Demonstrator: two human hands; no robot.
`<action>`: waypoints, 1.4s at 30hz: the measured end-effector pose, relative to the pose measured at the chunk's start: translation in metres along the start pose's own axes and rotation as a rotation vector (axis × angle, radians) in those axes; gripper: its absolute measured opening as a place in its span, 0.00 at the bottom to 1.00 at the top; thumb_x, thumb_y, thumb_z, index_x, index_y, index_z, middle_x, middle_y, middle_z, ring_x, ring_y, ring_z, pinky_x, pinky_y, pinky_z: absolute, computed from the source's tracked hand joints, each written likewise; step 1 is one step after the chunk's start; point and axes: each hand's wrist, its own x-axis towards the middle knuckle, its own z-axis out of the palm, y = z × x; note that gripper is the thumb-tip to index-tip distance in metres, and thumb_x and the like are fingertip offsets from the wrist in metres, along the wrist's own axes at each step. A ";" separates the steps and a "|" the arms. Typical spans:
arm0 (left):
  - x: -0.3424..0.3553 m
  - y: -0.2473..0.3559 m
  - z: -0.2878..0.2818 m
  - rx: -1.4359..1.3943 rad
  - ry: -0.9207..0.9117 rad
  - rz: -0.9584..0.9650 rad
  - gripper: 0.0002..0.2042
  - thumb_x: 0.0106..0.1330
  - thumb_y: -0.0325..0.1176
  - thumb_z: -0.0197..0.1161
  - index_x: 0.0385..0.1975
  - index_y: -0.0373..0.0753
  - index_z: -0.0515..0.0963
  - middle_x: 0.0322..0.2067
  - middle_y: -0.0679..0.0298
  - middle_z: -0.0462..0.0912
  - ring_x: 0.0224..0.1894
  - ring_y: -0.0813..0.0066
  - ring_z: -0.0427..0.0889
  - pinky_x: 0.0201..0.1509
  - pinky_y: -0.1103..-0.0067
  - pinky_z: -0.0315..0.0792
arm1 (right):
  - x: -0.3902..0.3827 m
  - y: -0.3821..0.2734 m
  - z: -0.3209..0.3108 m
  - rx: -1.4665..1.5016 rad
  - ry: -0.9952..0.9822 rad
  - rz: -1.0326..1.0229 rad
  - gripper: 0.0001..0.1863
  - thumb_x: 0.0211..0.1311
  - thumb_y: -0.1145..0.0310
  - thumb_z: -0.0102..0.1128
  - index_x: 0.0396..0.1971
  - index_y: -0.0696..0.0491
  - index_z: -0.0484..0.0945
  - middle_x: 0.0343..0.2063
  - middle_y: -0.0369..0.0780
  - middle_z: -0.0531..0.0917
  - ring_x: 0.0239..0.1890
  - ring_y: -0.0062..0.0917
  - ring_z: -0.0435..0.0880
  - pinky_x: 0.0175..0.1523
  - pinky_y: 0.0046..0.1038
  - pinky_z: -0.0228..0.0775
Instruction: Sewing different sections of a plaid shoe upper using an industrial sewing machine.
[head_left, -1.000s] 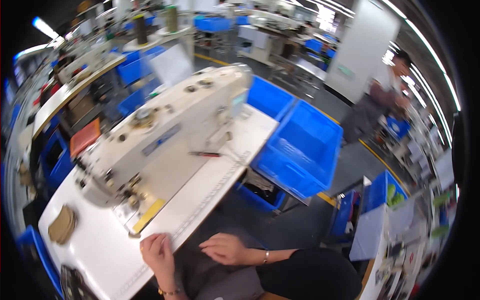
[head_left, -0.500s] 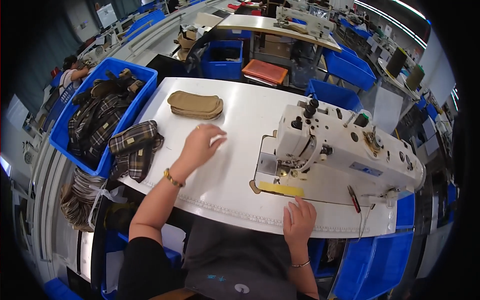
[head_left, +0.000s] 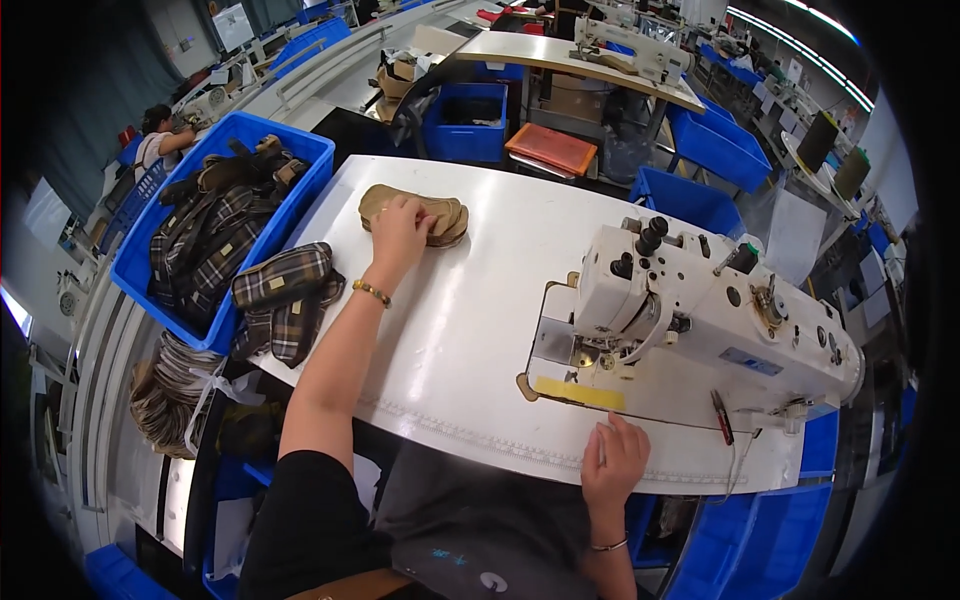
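One blue bin (head_left: 300, 190) holds plaid pieces (head_left: 215, 235); left hand (head_left: 398, 232) rests open on tan stack (head_left: 445, 215).

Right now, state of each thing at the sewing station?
Left hand: flat on tan pieces.
Tan pieces: stacked on table.
Right hand: resting at table edge, empty.
Sewing machine: nothing under its needle.
Blue bin: full of plaid pieces.
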 end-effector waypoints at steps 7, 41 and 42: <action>-0.147 0.093 -0.025 -0.509 -0.340 0.345 0.09 0.55 0.34 0.73 0.28 0.43 0.77 0.46 0.62 0.80 0.51 0.58 0.77 0.55 0.65 0.68 | 0.004 -0.007 0.006 0.064 -0.038 -0.060 0.10 0.53 0.74 0.66 0.37 0.57 0.83 0.48 0.44 0.83 0.51 0.42 0.79 0.59 0.42 0.69; -0.091 -0.115 -0.174 0.291 0.249 -0.009 0.11 0.59 0.40 0.72 0.30 0.41 0.80 0.48 0.68 0.83 0.58 0.64 0.76 0.67 0.41 0.54 | 0.035 -0.040 0.035 0.203 -0.429 -0.247 0.31 0.60 0.56 0.67 0.59 0.59 0.75 0.63 0.48 0.75 0.68 0.44 0.69 0.73 0.49 0.52; -0.093 -0.094 -0.184 0.286 0.258 0.019 0.11 0.58 0.37 0.73 0.29 0.39 0.79 0.46 0.65 0.84 0.53 0.62 0.79 0.64 0.51 0.63 | 0.034 -0.040 0.034 0.193 -0.424 -0.259 0.32 0.60 0.55 0.67 0.59 0.59 0.75 0.63 0.48 0.75 0.68 0.43 0.69 0.73 0.49 0.52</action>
